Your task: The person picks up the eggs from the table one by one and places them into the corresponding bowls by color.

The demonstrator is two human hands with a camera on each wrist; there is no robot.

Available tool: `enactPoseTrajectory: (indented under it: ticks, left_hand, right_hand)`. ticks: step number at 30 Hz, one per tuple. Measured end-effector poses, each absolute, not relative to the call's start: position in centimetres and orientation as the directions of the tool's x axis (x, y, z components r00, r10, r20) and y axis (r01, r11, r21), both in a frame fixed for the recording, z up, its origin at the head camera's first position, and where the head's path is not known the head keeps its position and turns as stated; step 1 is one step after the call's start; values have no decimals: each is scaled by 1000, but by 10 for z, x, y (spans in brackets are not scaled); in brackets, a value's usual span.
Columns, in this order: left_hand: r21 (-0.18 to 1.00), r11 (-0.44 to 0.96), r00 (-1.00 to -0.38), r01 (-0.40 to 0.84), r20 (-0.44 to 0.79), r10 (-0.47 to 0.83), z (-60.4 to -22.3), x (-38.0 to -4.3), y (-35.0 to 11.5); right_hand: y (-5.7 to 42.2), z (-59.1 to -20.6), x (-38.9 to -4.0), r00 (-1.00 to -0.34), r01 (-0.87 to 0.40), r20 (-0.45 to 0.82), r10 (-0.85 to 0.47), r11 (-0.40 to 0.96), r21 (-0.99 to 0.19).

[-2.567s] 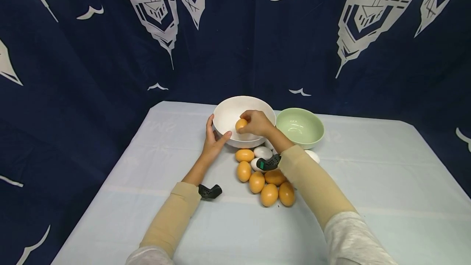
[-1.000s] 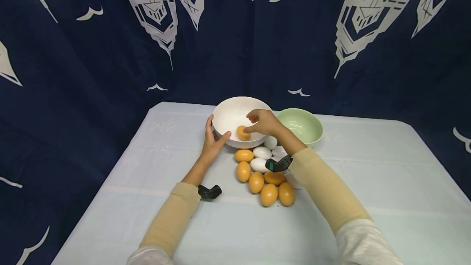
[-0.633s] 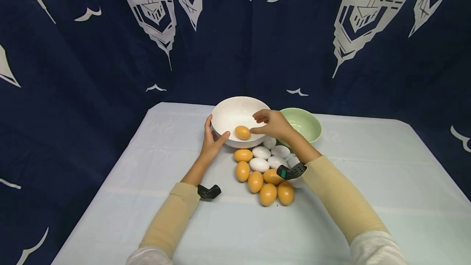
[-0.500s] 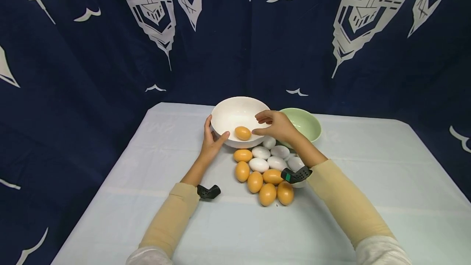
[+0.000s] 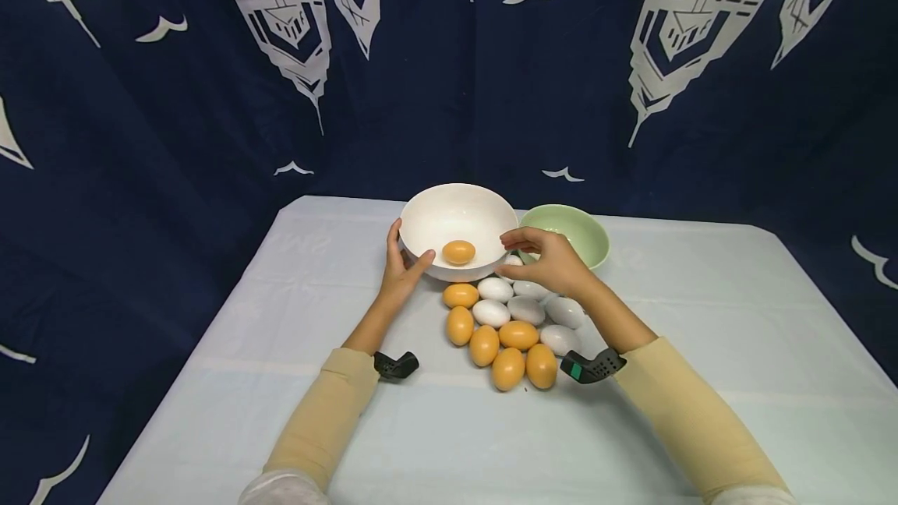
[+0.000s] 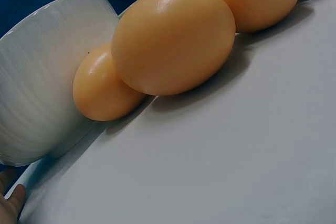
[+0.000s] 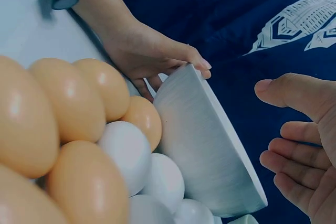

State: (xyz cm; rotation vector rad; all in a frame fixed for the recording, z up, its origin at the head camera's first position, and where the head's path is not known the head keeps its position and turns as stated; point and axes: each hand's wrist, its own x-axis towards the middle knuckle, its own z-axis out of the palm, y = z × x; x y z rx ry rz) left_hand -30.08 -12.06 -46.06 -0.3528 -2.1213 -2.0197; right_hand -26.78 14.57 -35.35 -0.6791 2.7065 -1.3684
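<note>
A large white bowl (image 5: 459,209) stands at the back of the table, and one brown egg (image 5: 459,252) lies inside it. My left hand (image 5: 403,271) grips the bowl's left side; the right wrist view shows its thumb (image 7: 197,62) over the rim and fingers against the outer wall. My right hand (image 5: 550,259) hovers by the bowl's right rim, thumb and fingers apart, holding nothing. Below it several white eggs (image 5: 526,310) lie in a cluster, partly hidden by the hand. Several brown eggs (image 5: 484,345) border them on the near and left sides.
A light green bowl (image 5: 585,236) stands right of the white one, partly behind my right hand. A pale cloth covers the table (image 5: 281,310). Behind it hangs a dark blue curtain (image 5: 435,115) with white building prints.
My right hand has let go of the brown egg inside the white bowl, then drawn back rightward and toward me, out past the rim. The left hand has kept its hold.
</note>
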Motion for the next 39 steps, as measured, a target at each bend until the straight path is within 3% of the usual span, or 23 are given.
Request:
enactPoseTrajectory:
  ticks: [29,39]
  left_hand:
    - [963,68,-965,261,260,20,-459,-298,-121]
    - [962,69,-965,263,262,28,-457,-297,-120]
  right_hand:
    - [182,-399,-189,-884,-391,215,-416,403,-827]
    - [191,-410,-159,-890,-423,268,-369,449,-787]
